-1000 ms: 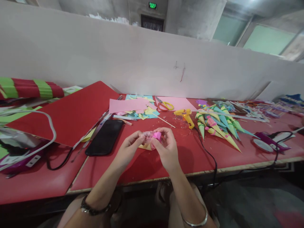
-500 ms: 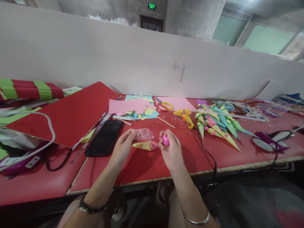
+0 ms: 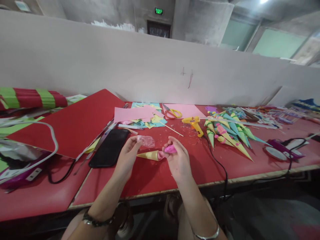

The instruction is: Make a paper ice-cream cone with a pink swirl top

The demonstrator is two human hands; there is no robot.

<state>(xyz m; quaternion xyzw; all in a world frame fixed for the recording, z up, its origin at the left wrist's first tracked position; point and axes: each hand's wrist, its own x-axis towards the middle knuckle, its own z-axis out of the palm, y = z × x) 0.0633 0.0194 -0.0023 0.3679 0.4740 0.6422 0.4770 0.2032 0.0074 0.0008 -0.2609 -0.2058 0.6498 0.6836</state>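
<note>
Between the thumb and fingers of my left hand (image 3: 128,155) is a small clear plastic bag (image 3: 147,141), crumpled and see-through. My right hand (image 3: 178,160) is closed round a soft bright pink lump (image 3: 170,149) that looks like modelling clay. Below and between the hands, a pale yellow paper cone (image 3: 148,155) lies on the red tabletop (image 3: 155,180), its tip pointing left. Pink material (image 3: 160,155) shows at the cone's wide end, close to my right fingers.
A black phone (image 3: 109,148) lies left of my left hand. Behind are scissors (image 3: 172,112), paper scraps (image 3: 150,121) and a thin stick (image 3: 172,128). To the right are a yellow glue gun (image 3: 194,124), its black cord (image 3: 215,155) and several decorated paper cones (image 3: 228,130).
The pink lump now looks longer and sits lower in my right fingers. My left hand and the plastic bag have shifted slightly left. The camera view has tilted up a little.
</note>
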